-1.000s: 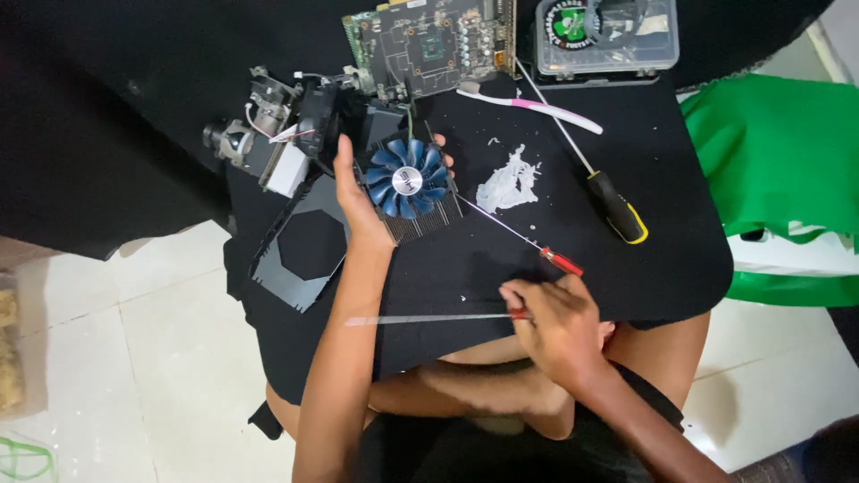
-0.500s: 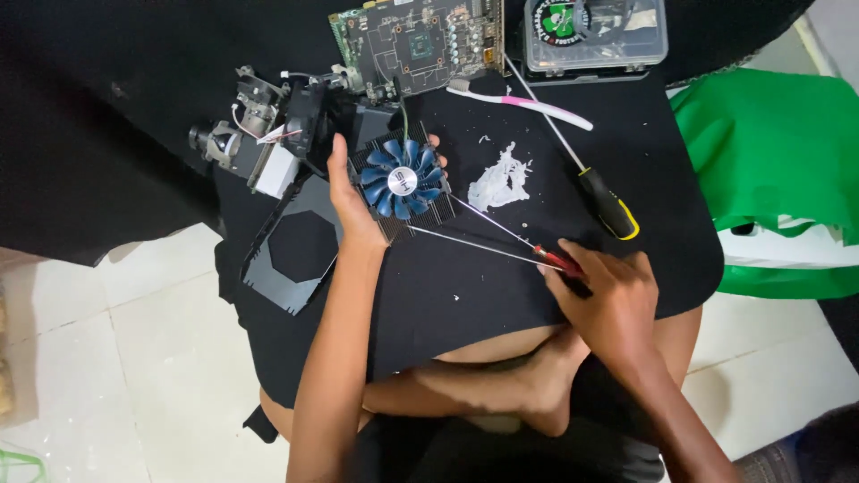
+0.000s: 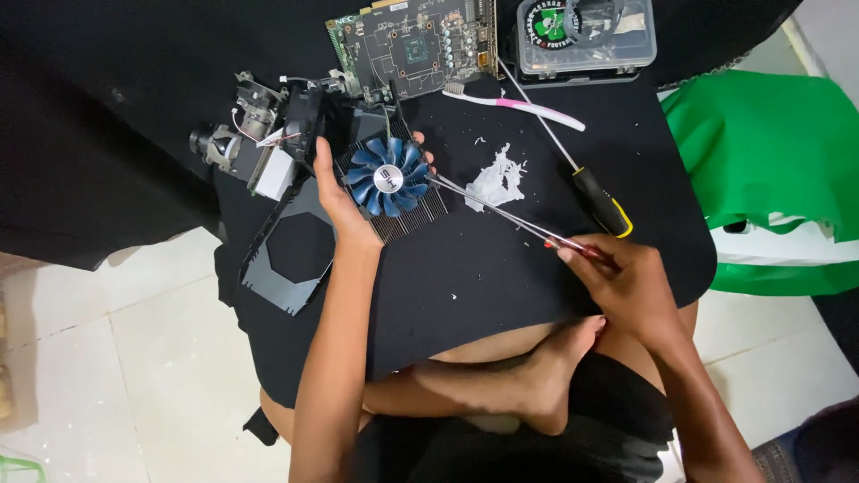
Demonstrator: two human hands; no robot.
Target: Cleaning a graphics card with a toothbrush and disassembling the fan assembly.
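My left hand (image 3: 338, 199) grips a blue cooling fan (image 3: 386, 176) that sits on a dark finned heatsink (image 3: 420, 216), thumb on the left side, fingertips at its right edge. My right hand (image 3: 622, 284) holds a thin red-handled screwdriver (image 3: 501, 213) together with a second thin metal rod; the tips reach the fan's right edge. All of it rests on a black cloth (image 3: 501, 277) over my lap.
A green circuit board (image 3: 412, 45) and a clear plastic parts box (image 3: 586, 36) lie at the top. A pink-and-white toothbrush (image 3: 514, 103), a black-and-yellow screwdriver (image 3: 586, 174), white paste scraps (image 3: 497, 179), a black fan shroud (image 3: 295, 255), small metal parts (image 3: 246, 134), green fabric (image 3: 769, 152) surround them.
My right hand picked up the red-handled screwdriver and the thin rod from the cloth and swung their tips up to the fan. The left hand stayed on the fan.
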